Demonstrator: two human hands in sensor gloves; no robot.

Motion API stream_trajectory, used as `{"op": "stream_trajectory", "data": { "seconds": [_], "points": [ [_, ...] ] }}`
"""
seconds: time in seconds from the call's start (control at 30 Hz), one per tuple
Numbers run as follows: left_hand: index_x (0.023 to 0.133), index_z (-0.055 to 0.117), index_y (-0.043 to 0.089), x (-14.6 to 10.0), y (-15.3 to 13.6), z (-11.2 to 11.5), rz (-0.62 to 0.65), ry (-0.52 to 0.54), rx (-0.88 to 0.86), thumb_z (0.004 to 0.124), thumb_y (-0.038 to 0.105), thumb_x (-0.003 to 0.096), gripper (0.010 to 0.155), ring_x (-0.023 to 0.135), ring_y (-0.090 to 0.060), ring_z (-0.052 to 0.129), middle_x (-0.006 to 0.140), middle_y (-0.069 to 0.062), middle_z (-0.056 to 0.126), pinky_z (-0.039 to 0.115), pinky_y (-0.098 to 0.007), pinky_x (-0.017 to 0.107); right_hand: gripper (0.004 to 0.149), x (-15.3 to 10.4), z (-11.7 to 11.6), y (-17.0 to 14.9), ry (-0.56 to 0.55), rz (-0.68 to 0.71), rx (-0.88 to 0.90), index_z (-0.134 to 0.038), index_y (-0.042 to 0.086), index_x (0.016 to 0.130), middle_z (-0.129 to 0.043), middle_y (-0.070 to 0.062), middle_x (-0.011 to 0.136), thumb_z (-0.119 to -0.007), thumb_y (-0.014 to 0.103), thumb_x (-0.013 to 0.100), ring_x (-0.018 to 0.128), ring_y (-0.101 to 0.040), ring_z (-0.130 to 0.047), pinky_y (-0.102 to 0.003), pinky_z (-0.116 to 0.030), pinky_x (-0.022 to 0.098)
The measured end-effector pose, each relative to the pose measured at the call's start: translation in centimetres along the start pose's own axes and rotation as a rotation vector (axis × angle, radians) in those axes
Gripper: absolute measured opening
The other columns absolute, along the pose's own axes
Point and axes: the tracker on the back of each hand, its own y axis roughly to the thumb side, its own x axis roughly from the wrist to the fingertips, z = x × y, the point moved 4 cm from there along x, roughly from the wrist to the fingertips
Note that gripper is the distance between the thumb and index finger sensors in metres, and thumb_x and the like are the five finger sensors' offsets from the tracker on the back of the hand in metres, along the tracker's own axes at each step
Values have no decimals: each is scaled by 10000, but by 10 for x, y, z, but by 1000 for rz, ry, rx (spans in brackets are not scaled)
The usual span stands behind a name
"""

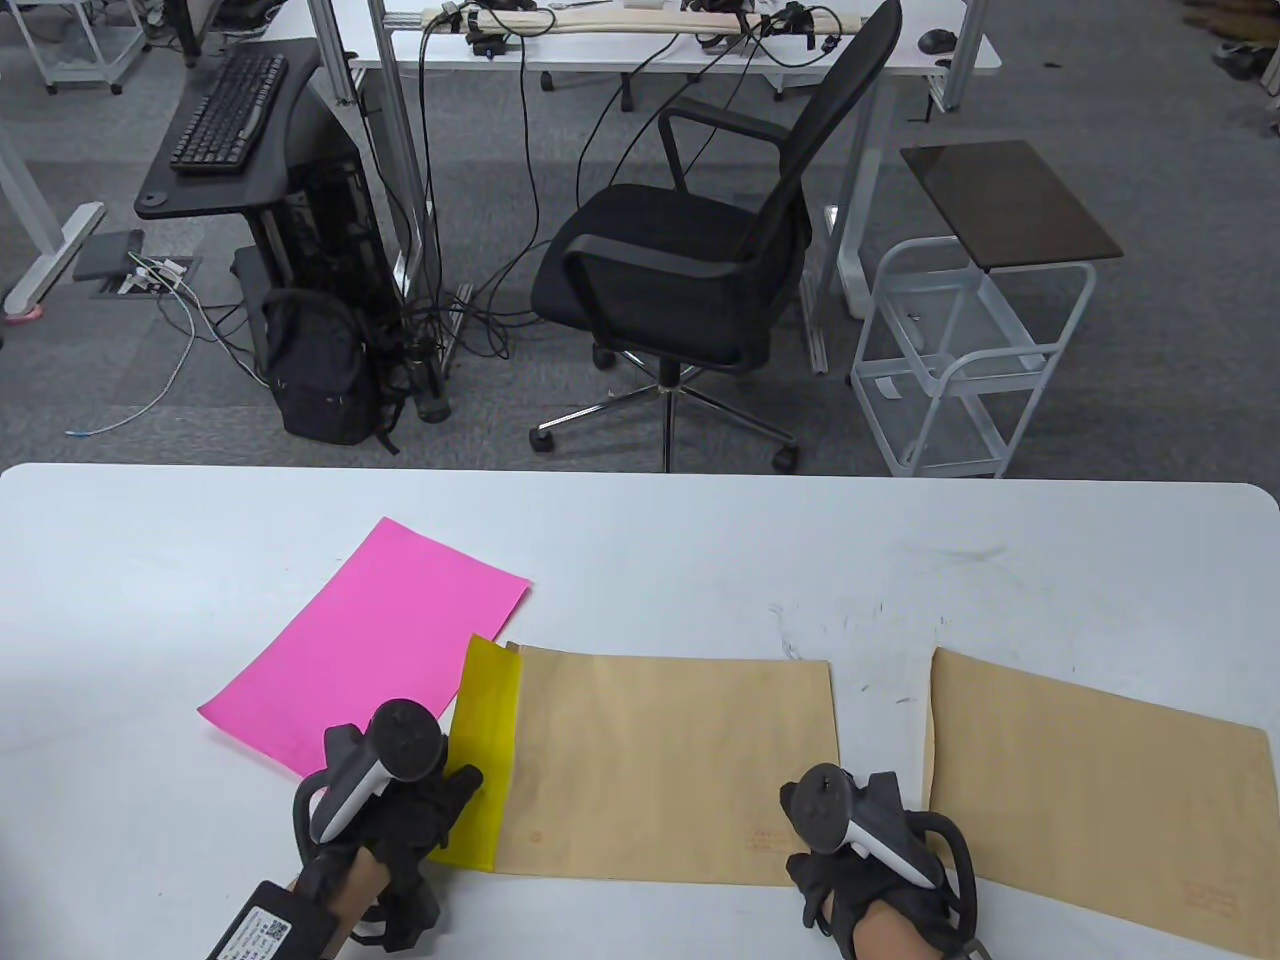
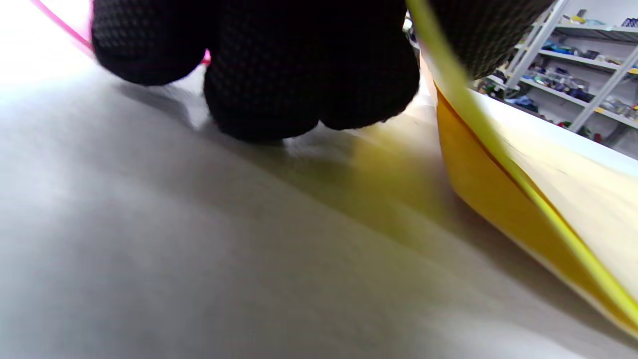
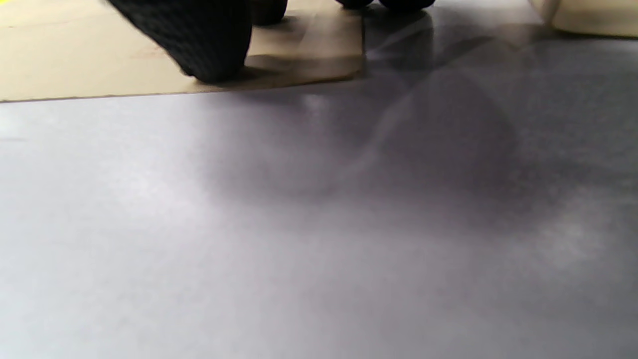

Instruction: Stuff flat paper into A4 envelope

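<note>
A yellow sheet (image 1: 485, 720) sticks out of the left, open end of a brown A4 envelope (image 1: 670, 760) lying flat near the table's front edge. My left hand (image 1: 455, 800) pinches the sheet's near left corner, thumb on top. In the left wrist view the sheet (image 2: 498, 199) is lifted off the table, its edge running up between my thumb and the curled fingers (image 2: 279, 75). My right hand (image 1: 830, 870) rests on the envelope's near right corner. The right wrist view shows the thumb (image 3: 199, 35) pressing the envelope (image 3: 99, 60) down.
A pink sheet (image 1: 370, 650) lies flat on the white table (image 1: 640, 540), left of the envelope, with the yellow sheet overlapping its corner. A second brown envelope (image 1: 1090, 790) lies to the right. Beyond the far edge stand an office chair (image 1: 690, 270) and a white cart (image 1: 970, 340).
</note>
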Motion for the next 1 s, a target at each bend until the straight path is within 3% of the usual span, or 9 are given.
{"op": "stream_trajectory", "data": {
  "seconds": [0.27, 0.5, 1.0],
  "points": [
    [930, 795, 166, -6, 0, -8, -8, 135, 143, 841, 469, 417, 598, 400, -144, 1096, 577, 131, 1049, 921, -428, 436, 671, 0, 0, 0, 1, 0, 0, -475, 400, 1077, -370, -93, 1104, -800, 462, 493, 1022, -424, -491, -669, -479, 687],
    [922, 828, 198, -6, 5, -5, 15, 133, 196, 834, 421, 428, 542, 428, -147, 1097, 601, 126, 1056, 917, -435, 461, 671, 0, 0, 0, 2, 0, 4, -475, 402, 1076, -372, -79, 1106, -801, 463, 493, 1024, -421, -489, -669, -480, 685],
    [976, 791, 255, -8, 21, 2, 90, 74, 284, 795, 434, 440, 565, 546, -168, 1052, 709, 97, 1003, 877, -455, 539, 674, 0, 0, -1, 2, 15, 3, -478, 397, 1074, -394, 7, 1109, -807, 469, 490, 1026, -399, -498, -663, -484, 687]
  ]
}}
